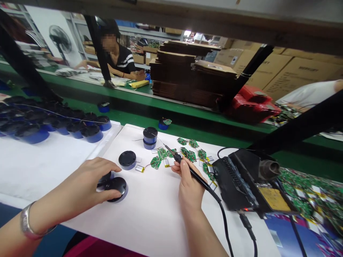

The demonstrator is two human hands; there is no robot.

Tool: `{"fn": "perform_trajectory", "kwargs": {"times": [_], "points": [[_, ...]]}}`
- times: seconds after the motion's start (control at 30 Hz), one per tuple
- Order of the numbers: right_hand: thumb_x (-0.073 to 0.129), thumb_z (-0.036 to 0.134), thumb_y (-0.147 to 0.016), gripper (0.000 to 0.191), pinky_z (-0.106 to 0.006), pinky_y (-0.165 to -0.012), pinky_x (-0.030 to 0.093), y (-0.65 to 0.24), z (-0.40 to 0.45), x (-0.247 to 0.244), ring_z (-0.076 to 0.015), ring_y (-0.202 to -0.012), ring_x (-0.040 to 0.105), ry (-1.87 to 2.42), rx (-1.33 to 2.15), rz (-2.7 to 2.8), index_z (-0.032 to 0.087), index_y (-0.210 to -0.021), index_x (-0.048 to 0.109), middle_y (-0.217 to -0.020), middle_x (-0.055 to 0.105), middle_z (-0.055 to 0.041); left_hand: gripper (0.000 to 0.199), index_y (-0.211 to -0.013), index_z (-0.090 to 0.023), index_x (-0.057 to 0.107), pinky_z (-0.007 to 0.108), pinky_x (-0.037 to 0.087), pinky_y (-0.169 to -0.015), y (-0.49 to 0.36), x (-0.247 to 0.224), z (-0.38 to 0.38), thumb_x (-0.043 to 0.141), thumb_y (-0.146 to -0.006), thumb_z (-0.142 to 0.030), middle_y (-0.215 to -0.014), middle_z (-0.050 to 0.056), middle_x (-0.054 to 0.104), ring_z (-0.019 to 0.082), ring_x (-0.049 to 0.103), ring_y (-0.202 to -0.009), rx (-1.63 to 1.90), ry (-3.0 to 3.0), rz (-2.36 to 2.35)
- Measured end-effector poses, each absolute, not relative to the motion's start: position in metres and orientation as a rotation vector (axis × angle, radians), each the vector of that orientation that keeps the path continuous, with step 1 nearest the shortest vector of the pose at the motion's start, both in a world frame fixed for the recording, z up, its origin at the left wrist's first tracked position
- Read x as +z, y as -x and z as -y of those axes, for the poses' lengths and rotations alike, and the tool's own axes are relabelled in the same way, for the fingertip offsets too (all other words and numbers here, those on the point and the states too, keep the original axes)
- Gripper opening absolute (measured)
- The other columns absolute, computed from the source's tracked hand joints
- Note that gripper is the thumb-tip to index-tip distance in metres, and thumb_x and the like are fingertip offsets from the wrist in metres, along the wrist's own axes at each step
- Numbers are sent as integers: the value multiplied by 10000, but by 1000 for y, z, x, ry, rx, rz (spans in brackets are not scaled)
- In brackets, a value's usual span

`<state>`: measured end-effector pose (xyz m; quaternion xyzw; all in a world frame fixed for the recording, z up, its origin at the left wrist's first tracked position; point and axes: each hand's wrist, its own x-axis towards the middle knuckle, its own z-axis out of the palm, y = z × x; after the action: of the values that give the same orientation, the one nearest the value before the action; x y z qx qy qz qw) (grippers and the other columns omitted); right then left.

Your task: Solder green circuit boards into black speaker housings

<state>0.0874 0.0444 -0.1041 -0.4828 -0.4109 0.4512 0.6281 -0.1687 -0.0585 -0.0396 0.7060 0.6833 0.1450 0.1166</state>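
Note:
My left hand [93, 182] is curled around a black round housing [117, 188], thumb on its glossy top, with part of another dark piece beside it half hidden by the fingers. My right hand [189, 182] grips a soldering iron [197, 175] like a pen, tip pointing up and left. Just beyond the tip, a thin solder wire [158, 137] crosses a stack of two blue-and-black round housings [150, 137]. A single black housing [127, 159] lies nearer, beside a small silver battery [139, 168] wired to a green circuit board [155, 162].
More boards [189, 154] with batteries lie beyond my right hand. A black soldering station [235, 182] stands at right, cables running forward. Many blue-black housings [32, 132] crowd the left. A green conveyor belt [134, 111] passes behind; a co-worker [118, 57] sits across it.

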Motion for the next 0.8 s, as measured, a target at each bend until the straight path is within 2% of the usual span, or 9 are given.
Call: {"fn": "perform_trajectory", "kwargs": {"times": [0.1,0.17,0.27,0.4,0.5,0.6,0.7,0.77,0.8], "points": [[716,470,-825,448,-401,-738,632,-85,-45,-103,-206,-697,721,1101,1036,954,108,-1087,699,-825,741,-87,513,-1107,-321,673,555,406,-995,167,-46,62,773,-672,-574,-1163,62,698,382,572,-1161,317,-2168,-2011],[716,471,-825,445,-400,-736,631,-84,-45,-103,-207,-691,721,1096,1037,962,107,-1080,703,-807,741,-84,524,-1122,-321,664,563,378,-993,164,-49,65,783,-665,-550,-1149,63,700,380,582,-1139,287,-2184,-2021],[721,466,-822,431,-399,-735,627,-85,-44,-100,-209,-682,723,1098,1033,965,116,-1073,710,-807,744,-82,528,-1129,-308,654,543,344,-1002,159,-50,67,794,-654,-493,-1122,62,706,360,596,-1107,282,-2220,-2017],[719,458,-827,420,-379,-732,619,-94,-38,-92,-200,-693,724,1117,975,937,131,-1090,711,-833,747,-81,402,-1105,-284,642,510,313,-1013,144,-45,67,715,-711,-320,-1102,46,717,315,616,-1057,254,-2290,-1941],[714,444,-839,412,-370,-733,619,-105,-30,-82,-196,-707,724,1141,895,923,139,-1116,711,-831,744,-77,354,-1087,-259,638,484,332,-997,117,-39,63,654,-735,-237,-1083,45,714,290,612,-1033,275,-2293,-1826],[704,435,-853,416,-380,-714,629,-116,-19,-74,-207,-721,726,1145,798,970,139,-1146,701,-844,741,-84,375,-1080,-237,644,471,361,-986,81,-35,55,669,-708,-196,-1036,52,715,279,609,-1006,335,-2283,-1648],[692,421,-869,411,-377,-700,633,-127,-8,-71,-211,-721,728,1164,731,1031,146,-1175,688,-882,743,-93,378,-1093,-223,656,460,400,-994,54,-34,39,724,-726,-279,-1029,65,722,281,614,-1014,379,-2284,-1530],[684,410,-878,398,-369,-693,632,-134,0,-70,-215,-733,732,1179,705,1053,155,-1184,685,-905,745,-96,366,-1123,-210,654,417,451,-977,45,-34,23,690,-809,-393,-1073,75,723,271,625,-1046,350,-2264,-1604],[681,404,-882,390,-366,-693,632,-138,4,-70,-218,-743,734,1178,693,1062,161,-1187,683,-918,746,-97,328,-1122,-192,654,399,475,-956,44,-35,13,630,-869,-399,-1090,91,721,269,632,-1057,321,-2249,-1695]]}}
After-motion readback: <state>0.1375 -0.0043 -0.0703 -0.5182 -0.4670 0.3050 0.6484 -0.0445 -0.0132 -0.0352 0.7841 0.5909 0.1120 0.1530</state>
